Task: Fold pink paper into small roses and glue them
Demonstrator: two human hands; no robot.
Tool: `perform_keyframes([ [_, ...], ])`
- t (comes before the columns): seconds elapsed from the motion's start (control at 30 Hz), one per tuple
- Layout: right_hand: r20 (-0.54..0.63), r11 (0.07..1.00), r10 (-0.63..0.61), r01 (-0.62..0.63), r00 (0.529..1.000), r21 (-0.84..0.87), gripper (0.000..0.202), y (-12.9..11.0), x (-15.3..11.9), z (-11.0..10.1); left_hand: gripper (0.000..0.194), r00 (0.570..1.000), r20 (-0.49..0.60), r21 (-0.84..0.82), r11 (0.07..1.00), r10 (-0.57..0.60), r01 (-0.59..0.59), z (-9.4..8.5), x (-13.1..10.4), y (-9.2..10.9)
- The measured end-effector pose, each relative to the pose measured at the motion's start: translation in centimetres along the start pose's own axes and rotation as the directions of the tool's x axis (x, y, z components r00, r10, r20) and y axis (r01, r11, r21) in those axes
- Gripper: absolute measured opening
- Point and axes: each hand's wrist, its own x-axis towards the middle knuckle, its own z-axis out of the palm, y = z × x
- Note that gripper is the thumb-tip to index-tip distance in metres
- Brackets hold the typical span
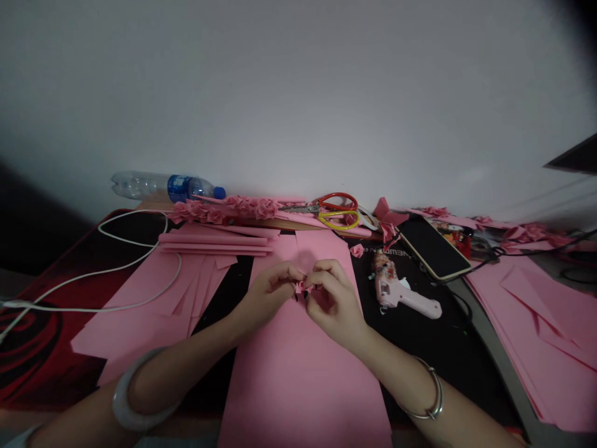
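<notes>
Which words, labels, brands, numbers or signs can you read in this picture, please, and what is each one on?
"NEWMEN", as best it reads, in pale letters on the black mat, near the glue gun.
White lettering on the blue label of the clear bottle: too small and blurred to read.
No other text can be made out.

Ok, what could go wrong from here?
The small paper piece pinched in the fingers could crease or tear. The glue gun lies near the right hand; if hot, which I can't tell, it might burn skin. The white cable runs over the loose sheets at left, so a tug could drag them.
</notes>
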Motion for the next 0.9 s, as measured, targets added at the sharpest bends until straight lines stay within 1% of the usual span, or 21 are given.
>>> perform_keyframes([
  [0.1,0.027,0.999,0.031,-0.032,0.999,0.028,0.027,0.0,0.0,0.0,0.009,0.999,0.027,0.001,1.0,-0.021,0.021,-0.2,0.1,0.1],
  [0.17,0.022,0.997,0.055,-0.056,0.998,0.05,0.026,0.1,0.1,0.0,0.009,0.999,0.036,-0.023,0.999,-0.036,0.037,-0.3,0.1,0.1],
  [0.27,-0.018,0.991,0.093,-0.091,0.995,0.095,0.024,0.2,0.4,-0.1,0.009,0.998,0.033,-0.072,0.995,-0.062,0.064,-0.5,0.2,-0.3],
  [0.37,-0.059,0.985,0.12,-0.111,0.991,0.129,0.02,0.5,0.7,-0.3,0.017,0.995,0.019,-0.087,0.992,-0.094,0.095,-0.5,0.4,-0.9],
  [0.43,-0.065,0.983,0.126,-0.116,0.99,0.142,0.018,0.7,0.8,-0.4,0.024,0.994,0.003,-0.071,0.991,-0.11,0.11,-0.5,0.5,-1.2],
  [0.5,-0.067,0.982,0.127,-0.116,0.99,0.15,0.016,0.8,0.9,-0.4,0.026,0.993,-0.014,-0.065,0.991,-0.121,0.12,-0.4,0.5,-1.4],
  [0.7,-0.083,0.983,0.123,-0.109,0.989,0.15,0.015,0.2,1.0,-0.6,0.025,0.989,-0.048,-0.074,0.988,-0.14,0.137,-0.2,0.6,-1.3],
  [0.9,-0.081,0.989,0.11,-0.101,0.991,0.105,0.018,0.2,0.9,-0.4,0.025,0.988,-0.051,-0.098,0.985,-0.149,0.143,-0.2,0.6,-1.2],
])
